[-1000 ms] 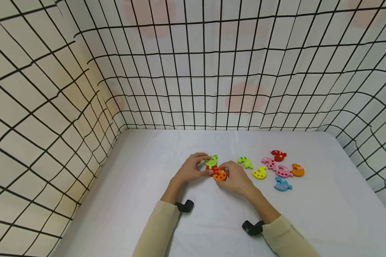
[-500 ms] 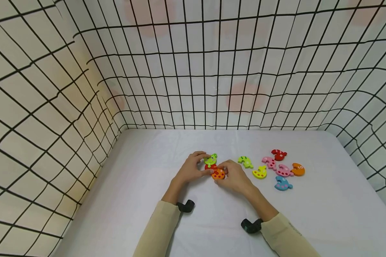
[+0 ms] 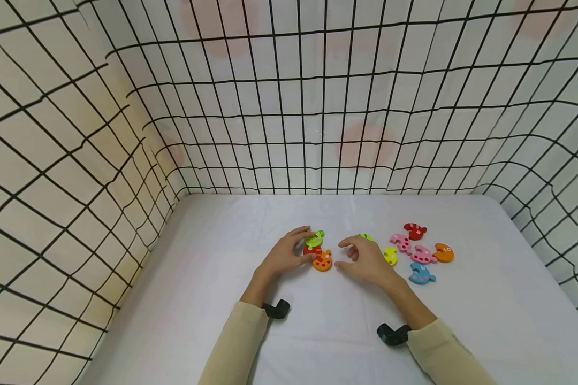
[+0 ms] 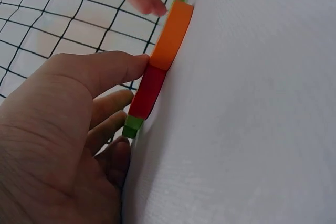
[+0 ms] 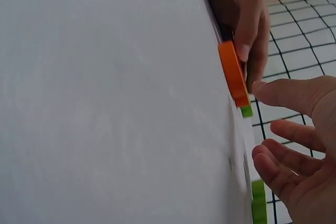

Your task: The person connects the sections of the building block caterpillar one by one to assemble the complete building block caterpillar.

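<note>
My left hand (image 3: 285, 254) grips joined wooden puzzle pieces on the white tabletop: a green face piece (image 3: 314, 240) at the top and a red piece (image 3: 311, 249) below it. Its thumb presses at the seam between the red piece (image 4: 149, 93) and the spotted orange piece (image 3: 322, 261). In the left wrist view the orange piece (image 4: 173, 35) stands edge-on against the red. Just to the right, my right hand (image 3: 368, 262) is apart from the pieces, fingers spread and holding nothing. It partly covers a green striped piece (image 3: 365, 236) and a yellow piece (image 3: 391, 255).
Farther right lie loose pieces: a red one (image 3: 415, 231), two pink ones (image 3: 401, 243), an orange one (image 3: 443, 253) and a blue one (image 3: 421, 273). Black wire mesh (image 3: 289, 115) encloses the table at the back and sides.
My right hand has let go of the spotted orange piece and moved right, its fingers spreading. The left hand stays in place with the joined pieces.
</note>
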Available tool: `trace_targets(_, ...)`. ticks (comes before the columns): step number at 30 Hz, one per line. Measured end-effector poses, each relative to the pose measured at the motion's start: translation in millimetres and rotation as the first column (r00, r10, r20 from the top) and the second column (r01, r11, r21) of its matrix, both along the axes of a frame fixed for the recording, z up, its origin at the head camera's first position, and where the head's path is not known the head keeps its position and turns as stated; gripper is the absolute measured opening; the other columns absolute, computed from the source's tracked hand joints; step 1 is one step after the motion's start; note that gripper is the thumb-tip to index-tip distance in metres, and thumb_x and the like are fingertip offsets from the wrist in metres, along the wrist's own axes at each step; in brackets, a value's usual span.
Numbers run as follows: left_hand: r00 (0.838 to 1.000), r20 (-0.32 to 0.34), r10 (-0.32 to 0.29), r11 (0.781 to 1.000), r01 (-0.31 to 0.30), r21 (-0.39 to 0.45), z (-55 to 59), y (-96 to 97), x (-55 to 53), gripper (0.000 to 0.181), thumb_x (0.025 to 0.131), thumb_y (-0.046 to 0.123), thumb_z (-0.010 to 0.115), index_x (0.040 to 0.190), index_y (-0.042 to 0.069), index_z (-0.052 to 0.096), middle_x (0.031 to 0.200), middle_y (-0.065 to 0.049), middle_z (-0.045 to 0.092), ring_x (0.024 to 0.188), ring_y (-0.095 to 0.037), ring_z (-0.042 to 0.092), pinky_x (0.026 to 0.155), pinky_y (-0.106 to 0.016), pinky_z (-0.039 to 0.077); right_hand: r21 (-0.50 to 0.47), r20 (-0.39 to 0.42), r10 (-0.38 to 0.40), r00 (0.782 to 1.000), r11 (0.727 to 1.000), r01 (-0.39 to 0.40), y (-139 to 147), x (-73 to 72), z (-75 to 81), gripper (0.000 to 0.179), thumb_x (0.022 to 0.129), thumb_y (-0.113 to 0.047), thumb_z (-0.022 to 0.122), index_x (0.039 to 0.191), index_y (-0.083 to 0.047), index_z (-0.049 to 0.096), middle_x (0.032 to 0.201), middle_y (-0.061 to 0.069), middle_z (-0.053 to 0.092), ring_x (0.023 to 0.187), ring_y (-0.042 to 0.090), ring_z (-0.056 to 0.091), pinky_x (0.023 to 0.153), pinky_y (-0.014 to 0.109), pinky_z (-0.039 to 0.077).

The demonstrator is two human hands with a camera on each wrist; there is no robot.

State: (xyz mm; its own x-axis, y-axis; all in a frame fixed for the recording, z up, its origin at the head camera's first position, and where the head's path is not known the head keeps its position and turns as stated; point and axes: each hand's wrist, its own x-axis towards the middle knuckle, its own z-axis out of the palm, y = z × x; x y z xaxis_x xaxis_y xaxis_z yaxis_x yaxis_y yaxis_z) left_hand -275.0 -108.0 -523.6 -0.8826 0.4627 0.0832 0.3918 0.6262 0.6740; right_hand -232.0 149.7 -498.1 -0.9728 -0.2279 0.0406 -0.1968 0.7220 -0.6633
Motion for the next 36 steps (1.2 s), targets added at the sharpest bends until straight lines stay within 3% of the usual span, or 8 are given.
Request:
trace_targets(11,1.0,-0.02,-0.018,0.999,0.017,-0.043,-2.1,0.1,-1.2,0.07,0.087,0.047,0.078,0.149,0.024,0.055,0.162,0.0,0.043,0.153,-0.026,0.037,0.124,-0.051,0.033,0.008,-0.025,-0.079,0.997,0.997,0.08,41.8,6.0,-0.8,0.046,0.086,-0.028,0.083,0.123,-0.006,0.069,0.099,0.01,0.065,0.089,0.022,0.056,0.074,0.03,0.051)
trace_targets(18,1.0,-0.024,-0.009,0.999,0.008,-0.043,-2.5,0.1,-0.8,0.07,0.086,0.046,0.079,0.148,0.023,0.056,0.16,-0.001,0.044,0.15,-0.027,0.041,0.122,-0.052,0.036,0.042,-0.093,-0.12,0.988,0.991,0.124,70.2,16.0,4.0,0.045,0.086,-0.026,0.084,0.123,-0.006,0.07,0.102,0.011,0.067,0.092,0.024,0.057,0.075,0.028,0.052)
trace_targets(23,0.999,-0.042,-0.013,0.999,0.011,-0.045,-1.7,0.2,-1.1,0.069,0.086,0.044,0.08,0.147,0.022,0.056,0.16,-0.002,0.045,0.15,-0.027,0.041,0.122,-0.051,0.036,0.061,-0.108,-0.138,0.985,0.988,0.145,85.8,19.0,6.5,0.045,0.085,-0.025,0.085,0.122,-0.004,0.07,0.097,0.011,0.064,0.089,0.025,0.054,0.071,0.026,0.047)
trace_targets(27,0.999,-0.041,-0.014,0.999,0.012,-0.048,-1.3,0.1,-0.7,0.069,0.086,0.044,0.079,0.147,0.022,0.056,0.16,-0.003,0.044,0.15,-0.028,0.041,0.122,-0.051,0.035,0.051,-0.104,-0.151,0.983,0.986,0.157,97.2,20.2,6.4,0.049,0.084,-0.024,0.085,0.124,-0.002,0.068,0.101,0.014,0.064,0.092,0.026,0.055,0.074,0.024,0.048)
trace_targets(36,1.0,-0.025,-0.01,0.999,0.009,-0.044,-1.7,0.3,-0.2,0.068,0.088,0.045,0.078,0.148,0.022,0.056,0.16,-0.001,0.044,0.15,-0.027,0.041,0.122,-0.051,0.035,0.117,-0.096,-0.179,0.979,0.975,0.189,129.3,18.1,5.7,0.055,0.088,-0.03,0.082,0.131,-0.001,0.063,0.111,0.02,0.064,0.097,0.031,0.055,0.073,0.034,0.051)
